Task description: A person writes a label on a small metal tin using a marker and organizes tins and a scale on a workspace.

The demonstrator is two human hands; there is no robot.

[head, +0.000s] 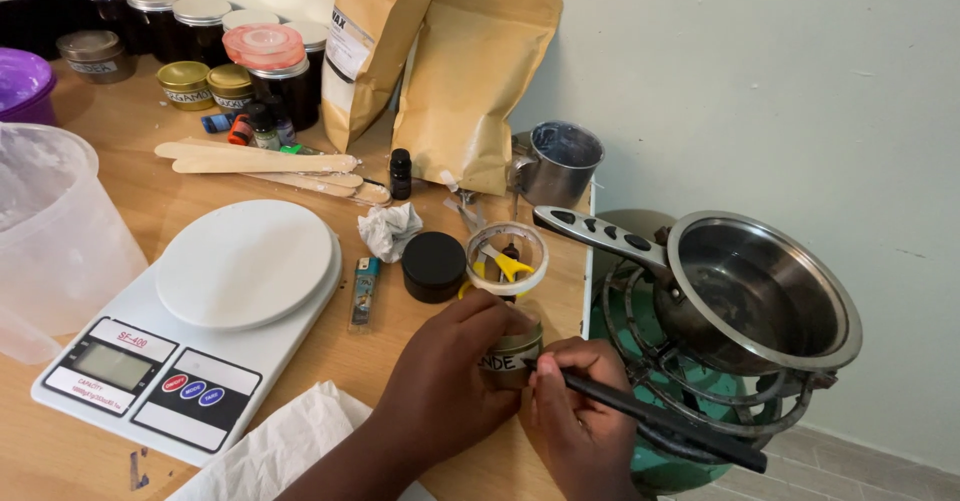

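Wooden table [150, 111] against a pale wall [750, 81], table edge ends right of centre; beyond it tiled floor [850, 456] and a wire burner stand [690, 381] carrying a steel pan [765, 291], black handle pointing back over the table

Left hand [450, 371] wraps the small tin [512, 354] at the near table edge, fingers curled round its top and side, closed grip. Right hand [575, 411] pinches a black marker [660, 419], tip touching the tin's white label strip, hand closed round the barrel. Tin sits upright on the table, just in front of a tape roll [507, 258]

Around it:
- black lid [434, 267] just left of the tape roll, crumpled tissue [390, 231] behind it
- lighter [365, 291] beside the white scale [190, 346], scale plate bare
- wooden sticks [260, 161] lying flat mid-table
- two kraft pouches [470, 81] leaning on the wall, small dark dropper bottle [400, 174] in front
- steel cup [558, 161] at the far right table corner
- row of dark jars [150, 11] with silver lids along the back, two gold-lid tins [208, 85] in front of them
- clear plastic jug [50, 231] far left, purple bowl [25, 86] behind it
- white paper towel [280, 451] at the near edge, under the left forearm

Tabletop shows pale wax-like smears near the jars
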